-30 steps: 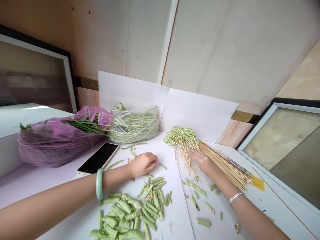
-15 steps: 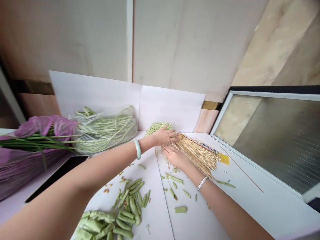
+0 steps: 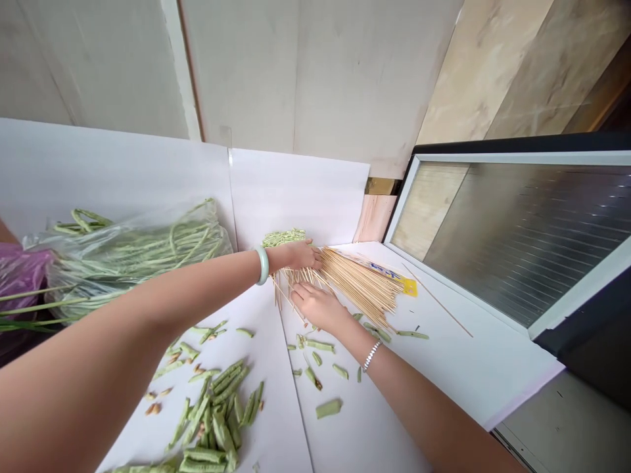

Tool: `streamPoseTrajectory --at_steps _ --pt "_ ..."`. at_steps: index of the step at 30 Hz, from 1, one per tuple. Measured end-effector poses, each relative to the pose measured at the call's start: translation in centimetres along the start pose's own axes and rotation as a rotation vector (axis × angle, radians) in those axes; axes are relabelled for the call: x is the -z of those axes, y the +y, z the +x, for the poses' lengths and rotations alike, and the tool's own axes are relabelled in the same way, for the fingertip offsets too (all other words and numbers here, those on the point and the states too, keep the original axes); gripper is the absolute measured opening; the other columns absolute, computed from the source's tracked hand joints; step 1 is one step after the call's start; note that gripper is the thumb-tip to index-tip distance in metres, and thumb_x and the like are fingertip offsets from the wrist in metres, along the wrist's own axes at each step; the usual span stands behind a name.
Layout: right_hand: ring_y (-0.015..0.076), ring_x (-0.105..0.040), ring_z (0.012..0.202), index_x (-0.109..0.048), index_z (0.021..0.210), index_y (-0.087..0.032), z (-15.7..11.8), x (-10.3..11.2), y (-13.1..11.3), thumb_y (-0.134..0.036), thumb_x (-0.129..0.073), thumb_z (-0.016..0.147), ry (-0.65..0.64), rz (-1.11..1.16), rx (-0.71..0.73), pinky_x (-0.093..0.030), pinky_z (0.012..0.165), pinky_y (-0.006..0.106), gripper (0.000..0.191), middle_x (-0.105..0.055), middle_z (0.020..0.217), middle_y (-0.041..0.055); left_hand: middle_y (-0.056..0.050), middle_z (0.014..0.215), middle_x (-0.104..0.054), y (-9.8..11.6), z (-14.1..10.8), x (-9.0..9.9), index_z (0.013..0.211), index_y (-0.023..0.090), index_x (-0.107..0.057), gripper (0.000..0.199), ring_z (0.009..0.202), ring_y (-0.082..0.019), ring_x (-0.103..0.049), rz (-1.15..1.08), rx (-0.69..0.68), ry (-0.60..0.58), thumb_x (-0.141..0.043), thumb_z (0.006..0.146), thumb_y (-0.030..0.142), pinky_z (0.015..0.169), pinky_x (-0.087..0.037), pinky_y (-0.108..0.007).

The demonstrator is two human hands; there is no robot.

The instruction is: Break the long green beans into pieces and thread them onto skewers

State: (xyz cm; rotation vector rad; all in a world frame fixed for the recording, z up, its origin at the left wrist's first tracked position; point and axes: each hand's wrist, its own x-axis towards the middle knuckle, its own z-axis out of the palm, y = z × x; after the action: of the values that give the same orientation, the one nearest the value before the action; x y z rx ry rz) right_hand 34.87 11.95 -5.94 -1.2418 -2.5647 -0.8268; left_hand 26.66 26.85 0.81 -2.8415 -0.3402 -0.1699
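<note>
A fanned bunch of bamboo skewers (image 3: 362,282) lies on the white surface, its left ends poking out beneath my hands. My left hand (image 3: 302,255), wearing a pale green bangle (image 3: 262,265), reaches over the far side of the bunch with its fingers stretched out against the sticks. On the near side, my right hand (image 3: 318,306) rests with fairly straight fingers on the skewers; a beaded bracelet (image 3: 371,355) circles that wrist. Behind my left hand sits a heap of thin green bean pieces (image 3: 283,236). The palms of both hands are hidden.
Cut green bean pieces (image 3: 217,414) are piled in front, with more scattered around. A clear bag of long beans (image 3: 142,249) and a purple bag (image 3: 24,276) are at the left. One loose skewer (image 3: 438,302) lies right of a yellow-ended wrapper (image 3: 409,287). A framed glass panel (image 3: 522,230) borders the right.
The view has swung to the right, so everything sits further left. My hands stay at the skewers, and more stick ends now jut out to the left beneath them.
</note>
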Motion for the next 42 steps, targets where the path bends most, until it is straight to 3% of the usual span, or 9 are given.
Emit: streamPoseTrajectory --at_steps 6,9,12,16,20,24,29,35,42 --pt "0.0216 -0.058 0.11 -0.061 0.109 -0.01 -1.0 1.2 1.4 -0.002 -0.04 0.089 0.091 -0.017 -0.005 -0.042 0.101 0.038 0.03 -0.064 0.118 0.0147 -0.002 0.104 -0.068 -1.8 0.4 1.5 0.084 0.029 -0.068 0.039 0.111 -0.018 -0.051 -0.032 -0.13 -0.151 -0.063 0.06 -0.002 0.099 -0.027 -0.031" --pt "0.0246 -0.052 0.118 -0.061 0.11 -0.012 -1.7 1.8 2.1 -0.002 -0.036 0.091 0.122 -0.02 0.005 -0.028 0.108 0.057 0.033 -0.064 0.119 0.0139 -0.004 0.103 -0.068 -2.8 0.4 2.4 0.084 0.026 -0.068 0.034 0.108 -0.019 -0.052 -0.037 -0.127 -0.15 -0.065 0.061 0.0 0.096 -0.029 -0.03" --pt "0.0278 -0.039 0.131 -0.058 0.114 -0.017 -2.6 2.3 2.6 -0.001 -0.034 0.091 0.159 -0.011 0.004 -0.009 0.101 0.076 0.037 -0.058 0.129 0.0116 -0.006 0.106 -0.067 -3.9 0.3 3.4 0.088 0.024 -0.068 0.029 0.106 -0.019 -0.053 -0.031 -0.108 -0.132 -0.064 0.066 0.006 0.094 -0.03 -0.03" --pt "0.0278 -0.039 0.13 -0.058 0.114 -0.021 -3.8 2.4 3.0 -0.002 -0.034 0.092 0.197 0.042 -0.023 0.005 0.094 0.08 0.038 -0.052 0.137 0.0093 -0.006 0.112 -0.065 -5.4 -0.2 4.7 0.097 0.022 -0.067 0.025 0.105 -0.019 -0.053 -0.02 -0.061 -0.09 -0.057 0.075 0.013 0.091 -0.032 -0.03" --pt "0.0256 -0.054 0.113 -0.06 0.113 -0.023 -4.7 2.1 3.9 -0.003 -0.037 0.092 0.23 0.152 -0.105 -0.009 0.102 0.073 0.037 -0.067 0.115 0.0089 -0.007 0.112 -0.065 -6.4 -0.6 5.4 0.101 0.019 -0.066 0.026 0.106 -0.019 -0.053 -0.006 -0.022 -0.064 -0.052 0.08 0.016 0.09 -0.035 -0.028" --pt "0.0203 -0.061 0.102 -0.063 0.111 -0.02 -4.9 1.7 5.0 -0.006 -0.037 0.091 0.292 0.32 -0.223 -0.039 0.1 0.046 0.036 -0.07 0.104 0.0082 -0.007 0.111 -0.065 -6.7 -1.0 5.6 0.101 0.017 -0.066 0.026 0.104 -0.018 -0.055 0.01 0.008 -0.056 -0.049 0.081 0.016 0.09 -0.036 -0.026" --pt "0.0193 -0.064 0.099 -0.066 0.107 -0.019 -4.5 1.9 5.7 -0.012 -0.036 0.091 0.349 0.538 -0.429 -0.049 0.088 0.035 0.035 -0.07 0.105 0.0083 -0.006 0.114 -0.064 -6.7 -1.3 5.6 0.105 0.02 -0.064 0.028 0.103 -0.017 -0.056 0.029 0.036 -0.068 -0.051 0.081 0.02 0.089 -0.037 -0.025" --pt "0.0183 -0.068 0.081 -0.071 0.079 -0.019 -4.3 2.5 5.2 -0.024 -0.06 0.082 0.137 0.783 -0.545 -0.052 0.076 0.029 0.012 -0.074 0.085 0.0029 -0.003 0.116 -0.064 -5.8 -1.6 5.5 0.104 0.024 -0.065 0.028 0.107 -0.018 -0.054 0.033 0.018 -0.09 -0.052 0.08 0.018 0.09 -0.036 -0.027" --pt "0.02 -0.062 0.091 -0.059 0.111 -0.015 -2.6 0.9 4.7 -0.033 -0.055 0.09 -0.095 0.881 -0.959 -0.053 0.076 0.038 0.027 -0.061 0.11 0.0064 -0.002 0.111 -0.066 -4.1 -2.0 4.8 0.096 0.022 -0.065 0.024 0.103 -0.017 -0.054 0.046 -0.034 -0.1 -0.057 0.076 0.011 0.09 -0.033 -0.028"
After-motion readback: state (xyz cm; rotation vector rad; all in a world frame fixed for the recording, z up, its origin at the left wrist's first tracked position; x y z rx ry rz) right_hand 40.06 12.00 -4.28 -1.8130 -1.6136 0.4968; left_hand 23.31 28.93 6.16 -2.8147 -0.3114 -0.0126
